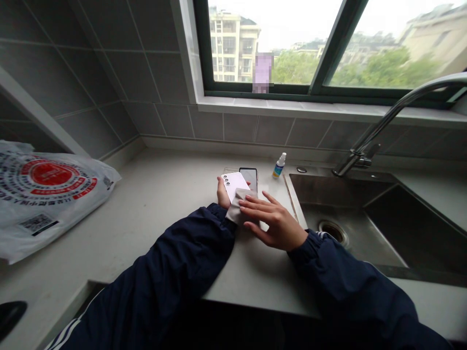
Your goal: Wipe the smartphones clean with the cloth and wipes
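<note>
My left hand is closed round a pale lilac phone, whose back with three camera lenses faces up. A thin grey cloth covers the phone's lower part and hangs over its near edge. Over the cloth lies my right hand, its fingers stretched out and spread, the fingertips touching the fabric and the thumb apart. Just behind the held phone, a flat dark-edged rectangle, like a second phone, rests on the counter, partly hidden. A small spray bottle with a white top stands upright to its right.
To the right, a steel sink is set into the pale counter, with a curved tap behind it. A white plastic bag with red print lies at the left. The window is beyond the tiled wall.
</note>
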### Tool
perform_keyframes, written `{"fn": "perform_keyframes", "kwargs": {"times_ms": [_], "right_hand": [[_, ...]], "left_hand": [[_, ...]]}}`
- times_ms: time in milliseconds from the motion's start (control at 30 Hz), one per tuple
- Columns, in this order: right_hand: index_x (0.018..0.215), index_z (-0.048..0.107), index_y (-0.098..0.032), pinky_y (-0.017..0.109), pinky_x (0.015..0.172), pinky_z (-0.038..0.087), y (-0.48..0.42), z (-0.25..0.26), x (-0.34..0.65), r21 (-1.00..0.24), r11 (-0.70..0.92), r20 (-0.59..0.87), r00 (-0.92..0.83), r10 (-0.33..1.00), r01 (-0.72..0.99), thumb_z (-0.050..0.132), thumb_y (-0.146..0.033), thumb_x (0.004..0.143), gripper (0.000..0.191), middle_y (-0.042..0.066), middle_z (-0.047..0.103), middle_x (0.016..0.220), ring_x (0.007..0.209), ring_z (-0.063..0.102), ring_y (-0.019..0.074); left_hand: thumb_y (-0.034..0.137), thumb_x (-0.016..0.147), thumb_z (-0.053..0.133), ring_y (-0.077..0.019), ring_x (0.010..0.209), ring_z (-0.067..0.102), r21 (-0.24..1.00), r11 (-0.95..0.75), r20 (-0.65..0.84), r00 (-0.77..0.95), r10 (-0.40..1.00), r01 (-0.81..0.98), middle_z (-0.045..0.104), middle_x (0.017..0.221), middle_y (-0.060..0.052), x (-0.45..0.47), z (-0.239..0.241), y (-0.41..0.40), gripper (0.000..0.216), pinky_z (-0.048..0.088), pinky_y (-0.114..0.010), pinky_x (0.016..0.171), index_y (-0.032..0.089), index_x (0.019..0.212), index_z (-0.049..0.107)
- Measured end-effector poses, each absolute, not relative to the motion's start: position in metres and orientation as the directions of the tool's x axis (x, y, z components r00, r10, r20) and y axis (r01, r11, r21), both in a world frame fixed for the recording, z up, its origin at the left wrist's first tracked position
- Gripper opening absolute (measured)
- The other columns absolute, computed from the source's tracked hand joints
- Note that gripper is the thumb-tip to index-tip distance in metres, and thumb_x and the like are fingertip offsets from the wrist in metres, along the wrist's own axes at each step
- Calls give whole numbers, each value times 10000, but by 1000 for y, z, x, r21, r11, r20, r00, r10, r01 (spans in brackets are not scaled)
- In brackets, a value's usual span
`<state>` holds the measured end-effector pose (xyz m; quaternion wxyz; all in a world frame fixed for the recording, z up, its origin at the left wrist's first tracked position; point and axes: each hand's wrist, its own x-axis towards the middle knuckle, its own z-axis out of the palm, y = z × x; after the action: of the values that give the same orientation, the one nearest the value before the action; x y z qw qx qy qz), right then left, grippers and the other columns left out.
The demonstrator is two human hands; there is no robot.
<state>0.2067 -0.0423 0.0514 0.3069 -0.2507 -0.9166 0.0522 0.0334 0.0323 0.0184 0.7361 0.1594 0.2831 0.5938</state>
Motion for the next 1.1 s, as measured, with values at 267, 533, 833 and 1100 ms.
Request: {"fn": "perform_keyframes", "kwargs": {"times_ms": [267, 533, 833, 1100], "right_hand": [[1556, 398, -230, 643, 1233, 188, -44, 52, 205, -259, 863, 373, -779, 504, 434, 577, -364, 976, 621, 120, 453, 1578, 1502, 360, 307], [1624, 204, -268, 724, 1193, 193, -41, 50, 204, -216, 770, 313, -705, 637, 600, 491, -478, 1021, 701, 101, 308, 1650, 1541, 260, 329], [1636, 74, -296, 689, 1202, 220, -41, 49, 203, -203, 713, 342, -633, 694, 671, 408, -483, 1050, 700, 82, 210, 1680, 1560, 194, 312], [1637, 138, -245, 647, 1212, 242, -38, 49, 205, -238, 643, 382, -538, 751, 728, 366, -514, 1053, 682, 80, 190, 1690, 1574, 152, 292]], "left_hand": [[836, 884, 202, -271, 601, 664, 554, 403, -345, 239, 908, -728, 681, 649, -141, 44, 23, 24, 941, 548, -399, 665, 60, 1006, 720], [753, 954, 264, -213, 696, 661, 516, 450, -211, 401, 891, -728, 661, 708, -57, 54, 30, 10, 720, 518, -391, 912, 168, 834, 665], [674, 992, 274, -330, 1255, 606, 469, 542, -272, 469, 840, -697, 710, 978, -147, 61, 34, 7, 690, 379, -413, 1125, 129, 980, 697], [376, 1068, 259, -219, 1364, 540, 449, 511, -217, 466, 858, -733, 692, 1273, -139, 67, 39, 3, 549, 328, -333, 1194, 72, 1467, 482]]}}
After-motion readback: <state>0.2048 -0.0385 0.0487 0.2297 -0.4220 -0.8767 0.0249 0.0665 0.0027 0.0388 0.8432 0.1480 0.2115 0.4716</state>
